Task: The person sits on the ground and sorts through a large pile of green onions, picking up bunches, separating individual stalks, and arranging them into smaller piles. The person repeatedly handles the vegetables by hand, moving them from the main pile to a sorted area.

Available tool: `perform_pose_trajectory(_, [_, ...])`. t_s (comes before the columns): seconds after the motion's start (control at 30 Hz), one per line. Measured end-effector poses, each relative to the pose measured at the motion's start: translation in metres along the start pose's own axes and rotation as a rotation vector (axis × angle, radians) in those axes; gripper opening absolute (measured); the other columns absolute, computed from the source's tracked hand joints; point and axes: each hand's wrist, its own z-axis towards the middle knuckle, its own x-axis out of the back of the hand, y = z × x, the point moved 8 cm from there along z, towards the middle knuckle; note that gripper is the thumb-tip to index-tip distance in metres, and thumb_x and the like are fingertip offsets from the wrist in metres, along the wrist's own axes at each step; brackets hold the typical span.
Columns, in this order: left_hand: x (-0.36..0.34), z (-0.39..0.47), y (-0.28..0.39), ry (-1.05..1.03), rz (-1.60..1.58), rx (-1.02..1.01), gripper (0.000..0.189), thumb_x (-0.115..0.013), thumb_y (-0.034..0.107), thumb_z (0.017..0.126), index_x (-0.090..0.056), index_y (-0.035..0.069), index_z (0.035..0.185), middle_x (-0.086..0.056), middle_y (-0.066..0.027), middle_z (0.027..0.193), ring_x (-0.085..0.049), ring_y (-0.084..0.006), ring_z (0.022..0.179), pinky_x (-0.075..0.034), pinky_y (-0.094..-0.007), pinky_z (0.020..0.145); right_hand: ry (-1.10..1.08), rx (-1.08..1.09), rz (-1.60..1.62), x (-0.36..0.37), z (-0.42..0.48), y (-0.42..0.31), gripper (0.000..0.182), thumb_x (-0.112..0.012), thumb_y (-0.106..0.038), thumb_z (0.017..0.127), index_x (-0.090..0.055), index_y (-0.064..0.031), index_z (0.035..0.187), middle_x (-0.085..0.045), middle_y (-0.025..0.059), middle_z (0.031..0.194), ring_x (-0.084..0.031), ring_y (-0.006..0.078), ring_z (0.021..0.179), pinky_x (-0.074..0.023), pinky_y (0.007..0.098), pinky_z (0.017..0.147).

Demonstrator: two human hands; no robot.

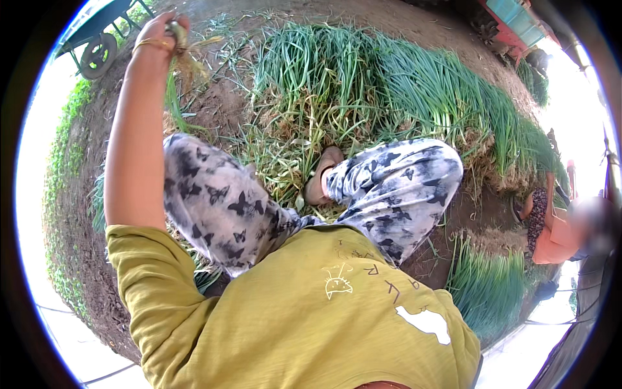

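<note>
My left hand (163, 31) is raised at the far upper left, its fingers closed around a small bunch of spring onions (179, 36). Pale stems and dry, stringy roots stick out beside the fist. Part of the bunch is hidden by the fingers. Green leaves (172, 97) show below the wrist; whether they belong to that bunch I cannot tell. My right hand is out of view. Before me, past my bent knees, lies a long heap of spring onions (330, 68) with green tops pointing away and rooty ends towards me. Stripped leaves and peelings (282, 163) litter the ground between my legs.
A wheelbarrow's wheel (97, 56) stands at the upper left. Another pile of spring onions (486, 282) lies behind my right knee. Near it, a person in orange clothing (556, 238) sits at the right. A turquoise crate (517, 19) is at the upper right.
</note>
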Motion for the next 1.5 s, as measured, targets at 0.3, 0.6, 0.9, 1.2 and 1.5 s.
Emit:
perform_pose_trajectory(0.3, [0.006, 0.018, -0.095, 0.041, 0.051, 0.213, 0.021, -0.054, 0.003, 0.084, -0.036, -0.004, 0.092, -0.048, -0.0171, 0.074, -0.05, -0.0219, 0.055, -0.042, -0.0288, 0.042, -0.141, 0.064, 0.049, -0.028, 0.033, -0.08, 0.041, -0.061, -0.025, 0.076, -0.057, -0.0039, 0.11, -0.057, 0.0169, 0.112, -0.054, 0.0286, 0.106, -0.0402, 0.0401, 0.091])
perform_pose_trajectory(0.6, [-0.071, 0.083, -0.095, -0.134, 0.378, 0.061, 0.01, -0.053, 0.005, 0.085, -0.045, -0.002, 0.085, -0.052, -0.0127, 0.072, -0.05, -0.0169, 0.058, -0.037, -0.0232, 0.04, -0.462, 0.114, -0.022, -0.031, 0.086, -0.147, 0.04, -0.061, -0.026, 0.077, -0.057, -0.0032, 0.109, -0.058, 0.0169, 0.111, -0.055, 0.0276, 0.105, -0.0415, 0.0397, 0.09])
perform_pose_trajectory(0.9, [-0.042, 0.135, -0.244, -0.177, 0.661, 0.159, 0.01, -0.055, 0.01, 0.084, -0.051, 0.003, 0.089, -0.055, -0.0056, 0.065, -0.05, -0.0124, 0.051, -0.041, -0.0242, 0.044, -0.388, 0.427, -0.397, -0.024, 0.224, -0.289, 0.038, -0.062, -0.025, 0.076, -0.058, 0.001, 0.103, -0.062, 0.0184, 0.1, -0.06, 0.0289, 0.093, -0.0461, 0.0366, 0.082])
perform_pose_trajectory(1.2, [0.141, 0.099, -0.399, 0.105, 0.976, 0.624, 0.019, -0.067, 0.006, 0.072, -0.056, -0.001, 0.086, -0.052, -0.0043, 0.057, -0.046, -0.012, 0.04, -0.036, -0.027, 0.035, -0.566, 0.514, -0.425, -0.108, 0.291, -0.404, 0.046, -0.062, -0.025, 0.08, -0.052, 0.0038, 0.113, -0.059, 0.0193, 0.109, -0.058, 0.0297, 0.1, -0.0443, 0.0356, 0.087])
perform_pose_trajectory(1.5, [0.188, 0.194, -0.324, 0.152, 1.537, 0.049, 0.029, -0.058, 0.028, 0.078, -0.063, -0.001, 0.08, -0.058, -0.0153, 0.063, -0.056, -0.0251, 0.059, -0.043, -0.0377, 0.06, -0.478, 0.368, -0.604, -0.148, 0.366, -0.469, 0.079, -0.062, -0.04, 0.08, -0.029, 0.0119, 0.131, -0.04, 0.0295, 0.129, -0.043, 0.0351, 0.12, -0.0371, 0.039, 0.098])
